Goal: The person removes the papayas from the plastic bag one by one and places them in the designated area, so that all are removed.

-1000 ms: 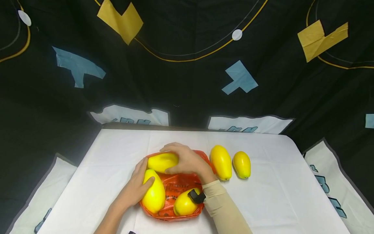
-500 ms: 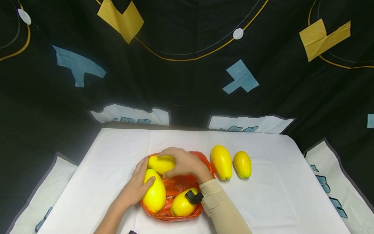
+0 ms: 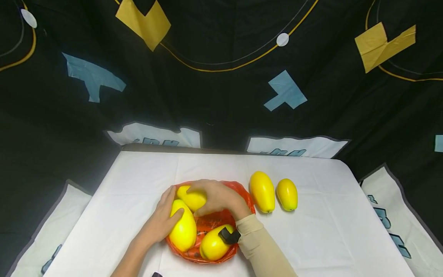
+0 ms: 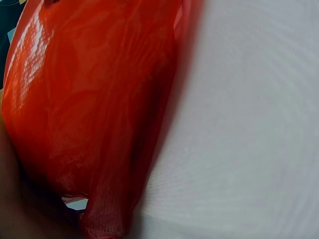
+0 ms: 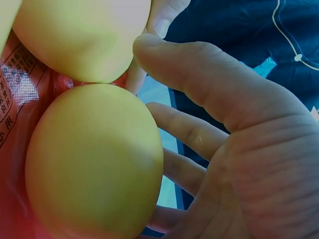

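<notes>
A red plastic bag [image 3: 221, 219] lies with its mouth spread wide, three yellow papayas inside. My left hand [image 3: 160, 221] holds the bag's left side, its thumb over the left papaya [image 3: 183, 231]. In the left wrist view the red bag [image 4: 94, 99] bulges against the palm. At the back of the bag, my right hand [image 3: 216, 198] curls its fingers round the back papaya [image 3: 190, 198]. The right wrist view shows those fingers [image 5: 189, 132] along one side of this papaya [image 5: 94, 164], the thumb apart from it. The front papaya [image 3: 214, 244] is partly hidden by a black wrist device.
Two more papayas, a larger one [image 3: 262, 192] and a smaller one [image 3: 287, 195], lie right of the bag on the white table [image 3: 322, 223]. A black curtain [image 3: 221, 104] hangs behind the table.
The right hand and the back papaya have moved slightly toward the front. The front papaya has shifted left in the bag. My left hand has stayed in place.
</notes>
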The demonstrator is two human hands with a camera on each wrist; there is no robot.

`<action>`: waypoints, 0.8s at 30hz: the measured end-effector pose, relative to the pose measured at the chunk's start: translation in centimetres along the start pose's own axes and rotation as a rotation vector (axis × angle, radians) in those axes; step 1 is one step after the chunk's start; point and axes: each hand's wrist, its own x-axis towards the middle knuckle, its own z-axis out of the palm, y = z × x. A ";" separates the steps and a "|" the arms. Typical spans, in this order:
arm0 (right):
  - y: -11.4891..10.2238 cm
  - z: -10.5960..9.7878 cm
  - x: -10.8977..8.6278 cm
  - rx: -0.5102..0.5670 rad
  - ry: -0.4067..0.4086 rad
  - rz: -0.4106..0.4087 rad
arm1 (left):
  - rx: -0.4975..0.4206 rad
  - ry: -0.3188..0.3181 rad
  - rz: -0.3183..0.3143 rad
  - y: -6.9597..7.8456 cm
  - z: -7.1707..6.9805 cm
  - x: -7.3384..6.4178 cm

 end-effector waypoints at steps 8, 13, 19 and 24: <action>-0.4 0.0 -0.4 0.022 -0.012 0.004 | 0.005 -0.012 -0.017 0.1 -0.1 0.0; -0.5 0.1 -0.4 -0.043 -0.012 -0.027 | 0.006 -0.010 -0.013 0.2 -0.2 -0.1; -0.4 0.4 -0.6 -0.063 0.006 -0.012 | 0.001 -0.006 -0.002 0.1 -0.2 -0.2; -0.3 0.3 -0.7 -0.092 0.030 -0.017 | 0.007 -0.004 0.002 0.0 -0.1 -0.1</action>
